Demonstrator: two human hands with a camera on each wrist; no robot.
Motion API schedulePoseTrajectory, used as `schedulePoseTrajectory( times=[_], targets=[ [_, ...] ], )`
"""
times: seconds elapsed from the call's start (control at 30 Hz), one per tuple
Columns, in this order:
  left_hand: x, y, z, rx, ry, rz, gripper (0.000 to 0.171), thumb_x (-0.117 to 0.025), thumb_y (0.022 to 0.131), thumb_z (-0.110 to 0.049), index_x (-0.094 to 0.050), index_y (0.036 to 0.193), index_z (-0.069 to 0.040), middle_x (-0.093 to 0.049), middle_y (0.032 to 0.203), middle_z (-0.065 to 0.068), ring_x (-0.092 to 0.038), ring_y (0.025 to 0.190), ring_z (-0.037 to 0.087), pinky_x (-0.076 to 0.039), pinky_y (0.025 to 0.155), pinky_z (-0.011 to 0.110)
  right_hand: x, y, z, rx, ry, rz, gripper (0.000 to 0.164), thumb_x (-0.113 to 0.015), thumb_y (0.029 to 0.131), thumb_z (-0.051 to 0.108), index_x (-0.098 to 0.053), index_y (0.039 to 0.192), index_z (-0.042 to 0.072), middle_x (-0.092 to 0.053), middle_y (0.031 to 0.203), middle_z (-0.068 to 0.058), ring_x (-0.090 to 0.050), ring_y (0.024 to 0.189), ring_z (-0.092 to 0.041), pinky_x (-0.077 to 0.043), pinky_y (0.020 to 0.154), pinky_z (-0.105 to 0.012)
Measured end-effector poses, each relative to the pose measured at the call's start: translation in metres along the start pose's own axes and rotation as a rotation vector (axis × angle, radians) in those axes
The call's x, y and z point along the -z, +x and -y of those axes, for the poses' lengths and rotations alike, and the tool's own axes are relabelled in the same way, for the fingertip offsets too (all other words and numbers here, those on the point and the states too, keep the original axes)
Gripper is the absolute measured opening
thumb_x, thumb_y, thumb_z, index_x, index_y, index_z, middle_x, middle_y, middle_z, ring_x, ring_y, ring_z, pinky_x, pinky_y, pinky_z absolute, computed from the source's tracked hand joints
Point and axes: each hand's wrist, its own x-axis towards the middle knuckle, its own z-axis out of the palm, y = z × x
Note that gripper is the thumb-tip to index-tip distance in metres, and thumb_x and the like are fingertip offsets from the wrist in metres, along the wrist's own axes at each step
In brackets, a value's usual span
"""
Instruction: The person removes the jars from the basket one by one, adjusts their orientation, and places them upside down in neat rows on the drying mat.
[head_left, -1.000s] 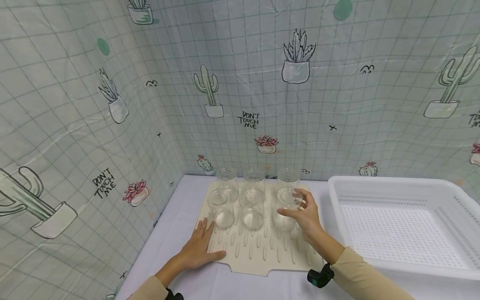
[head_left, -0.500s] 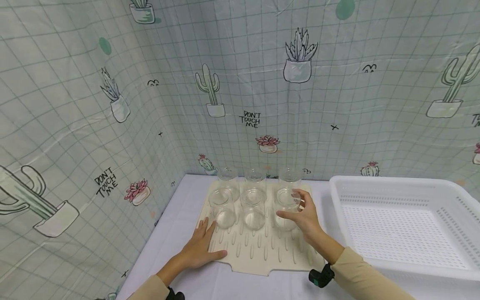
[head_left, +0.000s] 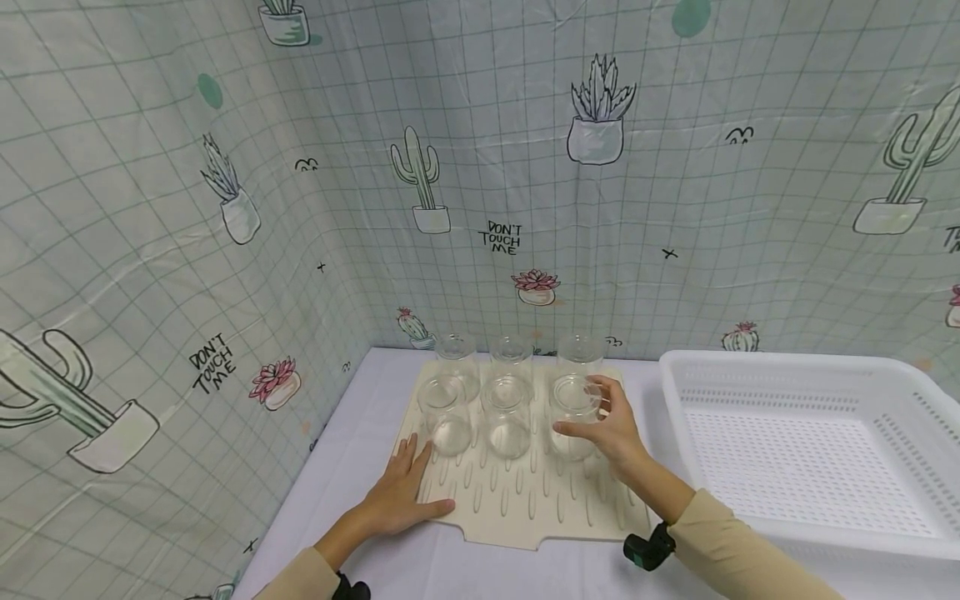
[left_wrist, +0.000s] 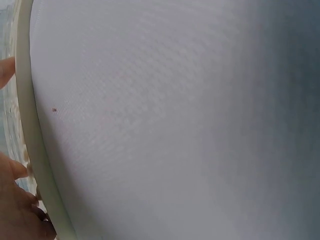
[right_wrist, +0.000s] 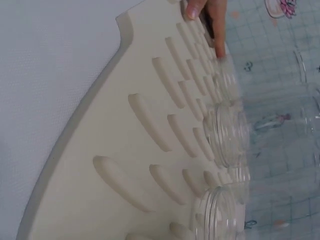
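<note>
Several clear glass jars stand in two rows on a cream ridged draining board [head_left: 517, 504]. In the right wrist view, the threaded neck [right_wrist: 220, 217] of the nearest jar faces down onto the board. My right hand [head_left: 617, 429] grips the front right jar [head_left: 572, 407], thumb on the near side and fingers round its far right. Flat on the board's left edge lies my left hand [head_left: 393, 496], fingers spread and thumb along the front, close to the front left jar [head_left: 447, 421]. At the left wrist view's border only part of that hand [left_wrist: 17, 205] shows.
A white perforated plastic basket [head_left: 750, 360] stands to the right of the board. White cloth [head_left: 360, 408] covers the table. Behind and to the left hangs a grid-patterned curtain [head_left: 480, 167] with cactus drawings. Three jars form the back row near it, the middle one [head_left: 512, 358] among them.
The head view has shifted very slightly. My right wrist has moved a touch to the right, while both hands keep their places and the jars stay put.
</note>
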Motion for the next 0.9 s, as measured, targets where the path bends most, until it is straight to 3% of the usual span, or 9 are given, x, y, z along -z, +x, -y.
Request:
schedulePoseTrajectory(
  times=[0.2, 0.53, 0.77, 0.9],
  targets=[
    [0.000, -0.001, -0.001, 0.000, -0.017, 0.005, 0.100, -0.057, 0.078, -0.063, -0.015, 0.147, -0.005, -0.001, 0.151, 0.022, 0.001, 0.136, 0.040, -0.011, 0.105, 0.059, 0.003, -0.003, 0.007, -0.020, 0.044, -0.008, 0.095, -0.086, 0.061, 0.012, -0.029, 0.137, 0.009, -0.033, 0.140, -0.010, -0.029, 0.126, -0.033, -0.029, 0.101, -0.048],
    [0.005, -0.001, 0.000, 0.011, -0.039, 0.035, 0.098, -0.058, 0.079, -0.061, -0.015, 0.147, -0.004, 0.000, 0.151, 0.022, 0.000, 0.136, 0.041, -0.014, 0.103, 0.061, 0.016, -0.007, 0.037, -0.044, 0.161, -0.027, 0.091, -0.081, 0.069, 0.010, -0.023, 0.139, 0.007, -0.035, 0.137, -0.013, -0.030, 0.127, -0.030, -0.032, 0.100, -0.043],
    [0.011, -0.001, 0.004, -0.008, -0.045, 0.054, 0.100, -0.056, 0.079, -0.063, -0.014, 0.147, -0.004, -0.001, 0.150, 0.023, 0.001, 0.136, 0.041, -0.014, 0.105, 0.059, 0.040, -0.011, 0.061, -0.076, 0.257, 0.001, 0.085, -0.073, 0.080, 0.016, -0.015, 0.142, 0.006, -0.027, 0.141, -0.015, -0.026, 0.130, -0.028, -0.022, 0.106, -0.040],
    [0.020, -0.004, 0.005, -0.032, -0.057, 0.067, 0.099, -0.056, 0.080, -0.061, -0.015, 0.146, 0.000, -0.002, 0.150, 0.023, 0.003, 0.137, 0.039, -0.009, 0.106, 0.057, 0.062, -0.011, 0.070, -0.080, 0.287, 0.002, 0.081, -0.069, 0.084, 0.018, -0.015, 0.142, 0.006, -0.031, 0.137, -0.011, -0.032, 0.124, -0.020, -0.017, 0.107, -0.039]
  ],
)
